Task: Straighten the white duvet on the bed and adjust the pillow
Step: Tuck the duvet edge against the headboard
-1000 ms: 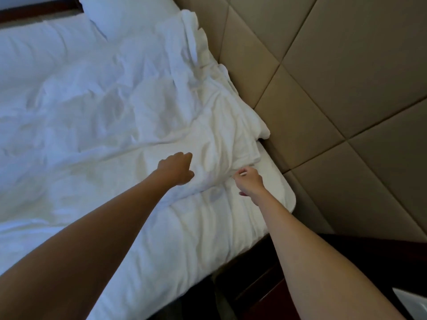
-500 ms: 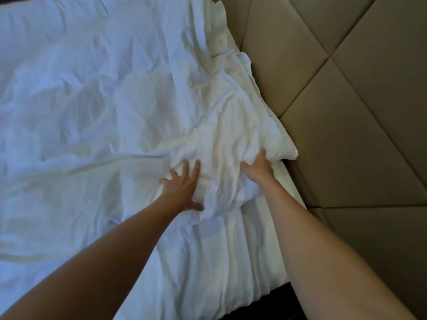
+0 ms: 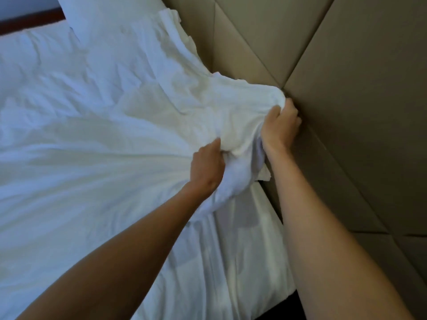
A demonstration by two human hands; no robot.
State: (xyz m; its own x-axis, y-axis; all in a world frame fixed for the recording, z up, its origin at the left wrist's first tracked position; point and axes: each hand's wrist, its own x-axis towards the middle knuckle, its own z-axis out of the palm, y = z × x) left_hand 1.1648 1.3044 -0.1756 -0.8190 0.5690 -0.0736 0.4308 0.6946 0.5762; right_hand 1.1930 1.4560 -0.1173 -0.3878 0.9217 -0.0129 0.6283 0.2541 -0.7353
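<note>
The white duvet [image 3: 97, 139] covers the bed, wrinkled, with folds fanning out from its near right corner. My left hand [image 3: 208, 165] grips a bunch of the duvet near that corner. My right hand [image 3: 280, 125] grips the corner's edge close against the padded headboard [image 3: 346, 88]. The corner is lifted off the mattress between both hands. A white pillow [image 3: 104, 17] lies at the top of the view, partly under the duvet's edge.
The tan padded headboard with diagonal seams fills the right side, tight against the bed. The white fitted sheet [image 3: 249, 245] shows below the lifted corner. A dark wooden strip [image 3: 30, 19] runs along the far top left.
Both hands went from lying flat on the duvet to gripping its corner, and they lifted and pulled it toward the headboard. The view swung back to show the pillow.
</note>
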